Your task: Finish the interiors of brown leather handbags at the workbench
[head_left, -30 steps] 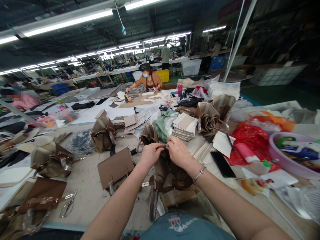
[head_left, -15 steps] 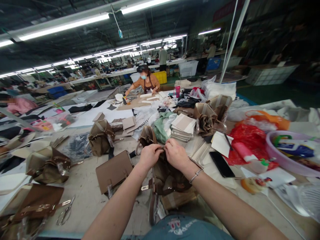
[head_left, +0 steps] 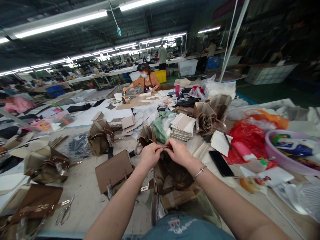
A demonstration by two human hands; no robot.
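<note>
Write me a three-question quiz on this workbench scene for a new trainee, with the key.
1. True or false: the left hand and the right hand are close together at the top of the brown bag.

2. Where do the scissors lie?
A) inside the lilac basin
B) on top of the black phone
C) on the table, to the left of both hands

3. Fill in the blank: a bracelet circles the person's ____ wrist.

Key: 1. True; 2. C; 3. right

Your head camera looks forward and down over the nearby desk (head_left: 82, 191). It catches ceiling lights (head_left: 62, 24) at upper left.
</note>
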